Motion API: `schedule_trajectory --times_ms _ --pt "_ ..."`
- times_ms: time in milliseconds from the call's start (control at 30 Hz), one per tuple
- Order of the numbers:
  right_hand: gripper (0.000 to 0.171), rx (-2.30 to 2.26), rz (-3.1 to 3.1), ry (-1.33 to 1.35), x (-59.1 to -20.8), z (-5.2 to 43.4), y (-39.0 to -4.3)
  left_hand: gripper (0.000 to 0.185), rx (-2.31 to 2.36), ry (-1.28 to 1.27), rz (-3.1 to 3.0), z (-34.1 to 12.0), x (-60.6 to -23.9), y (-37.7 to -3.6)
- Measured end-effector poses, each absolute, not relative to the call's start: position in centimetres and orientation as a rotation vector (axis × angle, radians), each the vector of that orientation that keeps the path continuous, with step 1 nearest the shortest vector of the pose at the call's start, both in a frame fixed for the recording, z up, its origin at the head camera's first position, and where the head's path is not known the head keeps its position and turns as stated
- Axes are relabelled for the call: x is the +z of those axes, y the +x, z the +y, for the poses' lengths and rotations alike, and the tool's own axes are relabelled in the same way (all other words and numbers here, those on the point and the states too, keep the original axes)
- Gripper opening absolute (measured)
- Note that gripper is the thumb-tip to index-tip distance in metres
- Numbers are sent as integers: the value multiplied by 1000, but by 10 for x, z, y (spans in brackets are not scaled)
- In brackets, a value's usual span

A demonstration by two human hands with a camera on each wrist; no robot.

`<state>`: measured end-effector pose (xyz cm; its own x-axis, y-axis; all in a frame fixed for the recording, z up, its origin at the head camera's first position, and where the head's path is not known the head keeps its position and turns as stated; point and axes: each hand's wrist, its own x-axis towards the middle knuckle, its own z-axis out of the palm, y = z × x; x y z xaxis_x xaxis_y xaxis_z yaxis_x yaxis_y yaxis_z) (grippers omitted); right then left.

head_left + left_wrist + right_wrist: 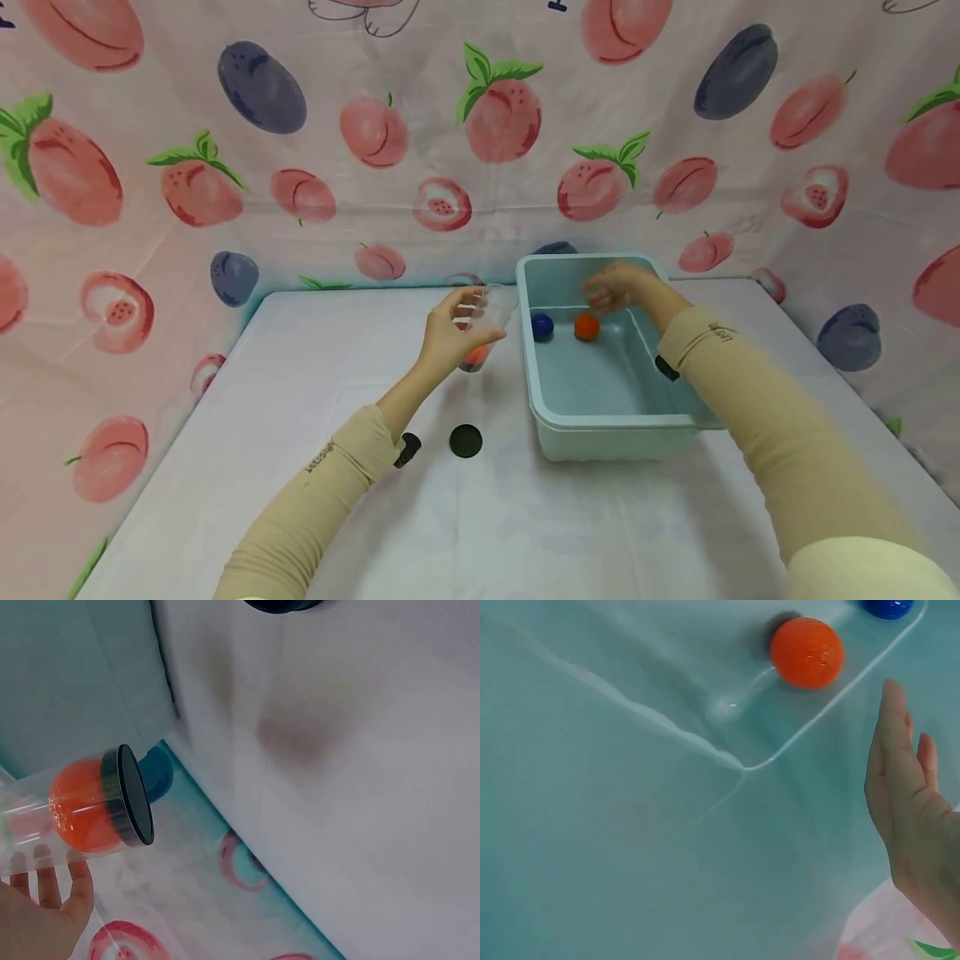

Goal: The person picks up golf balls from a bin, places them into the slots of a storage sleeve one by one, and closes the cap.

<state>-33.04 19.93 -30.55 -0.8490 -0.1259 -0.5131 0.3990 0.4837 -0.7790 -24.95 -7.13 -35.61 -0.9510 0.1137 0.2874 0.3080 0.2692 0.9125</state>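
My left hand (448, 333) grips a clear plastic cylinder (497, 305), tilted above the table beside the bin. An orange ball (84, 806) sits at its black-capped end (135, 795), which points downward in the head view. My right hand (617, 286) is inside the light blue bin (622, 422), near its back wall. Its fingers (894, 735) are extended and nothing is held. On the bin floor, close to that hand, lies a loose orange ball (587, 326). To its left, by the bin wall, is a dark blue ball (542, 327).
A black round lid (466, 441) lies flat on the white-covered table (337, 367), left of the bin. The bin's walls stand up around the right hand. Behind the table hangs a fruit-print cloth (300, 233).
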Motion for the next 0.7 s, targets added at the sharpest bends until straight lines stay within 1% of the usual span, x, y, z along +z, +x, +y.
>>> schedule_trajectory --times_ms 100,167,233,367,467,567,700 --pt "35 -1353 2231 273 -311 201 -333 57 -1767 -397 -2361 -71 -356 -250" --pt "33 -1365 2231 306 -316 203 -336 56 -1781 -402 -2353 -71 -357 -251" --pt "39 -1358 2239 321 -321 204 -337 56 -1791 -409 -2347 -71 -357 -252" --pt "55 -1332 2244 350 -331 204 -338 55 -1783 -413 -2355 -71 -359 -252" --pt "60 -1313 2237 380 -337 202 -336 55 -1770 -411 -2367 -72 -360 -250" --pt "67 -1306 2226 401 -357 213 -353 56 -1766 -413 -2368 -73 -361 -248" --pt "67 -1273 2228 402 -378 226 -377 57 -1755 -417 -2362 -73 -361 -248"
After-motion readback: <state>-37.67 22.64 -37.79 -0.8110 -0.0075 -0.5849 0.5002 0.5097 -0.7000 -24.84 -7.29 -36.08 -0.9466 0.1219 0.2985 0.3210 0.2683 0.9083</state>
